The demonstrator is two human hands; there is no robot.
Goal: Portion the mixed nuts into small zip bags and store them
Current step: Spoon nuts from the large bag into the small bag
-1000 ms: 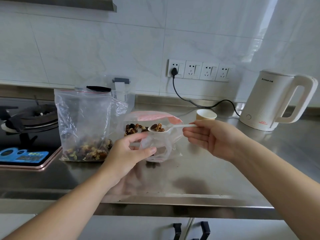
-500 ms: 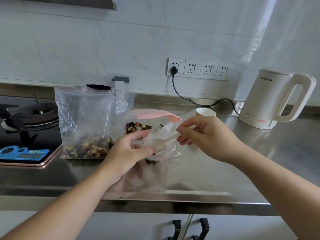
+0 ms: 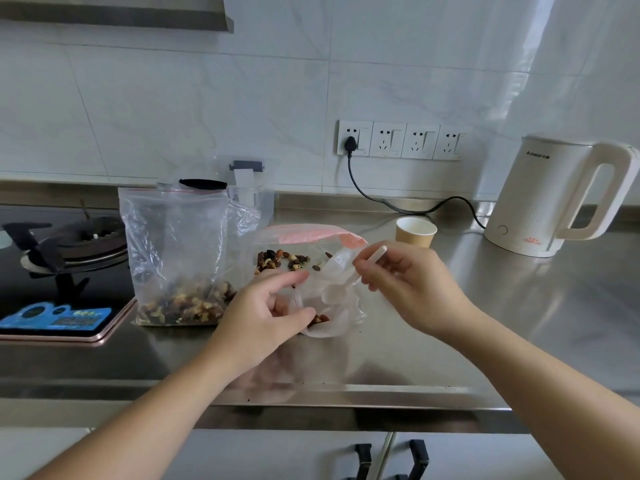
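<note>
Small zip bag [image 3: 332, 306] in front of kettle-side paper cup [image 3: 415, 232], few nuts [image 3: 319, 319] inside; left hand [image 3: 266, 313] fingers pinching bag mouth. Right hand [image 3: 412, 285] fingers gripping white spoon [image 3: 341, 289], bowl tipped into bag. Large bag [image 3: 176, 258] of mixed nuts left of small bag. Steel desk [image 3: 485, 323]; white kettle [image 3: 550, 199] far right, tiled wall behind.

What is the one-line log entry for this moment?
left hand: holds small bag open | right hand: tips spoon inside | nuts at bottom
</note>
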